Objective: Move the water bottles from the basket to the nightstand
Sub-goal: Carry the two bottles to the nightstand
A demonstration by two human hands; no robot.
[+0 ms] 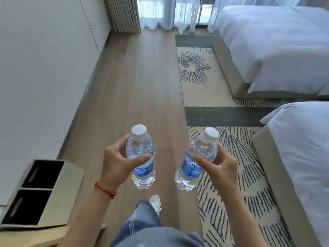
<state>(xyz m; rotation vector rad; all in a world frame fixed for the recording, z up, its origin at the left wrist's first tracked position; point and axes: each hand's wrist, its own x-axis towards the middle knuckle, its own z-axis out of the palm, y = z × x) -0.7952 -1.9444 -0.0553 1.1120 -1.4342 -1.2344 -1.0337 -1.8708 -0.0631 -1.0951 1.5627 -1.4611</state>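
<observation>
I hold two clear water bottles with white caps and blue labels in front of me, above the wooden floor. My left hand [116,162] grips the left bottle [141,157] around its upper body, thumb across the front. My right hand [218,163] grips the right bottle [196,161], which tilts with its cap to the right. A grey two-compartment basket [58,196] with dark insides sits at the lower left on a light wooden surface; both compartments look empty. No nightstand is in view.
Two beds with white duvets stand on the right, the near bed [302,157] and the far bed [276,47], with a gap between them. A patterned rug [231,175] runs along them. A white wall lies left, curtains ahead. My jeans leg and white shoe [155,202] show below.
</observation>
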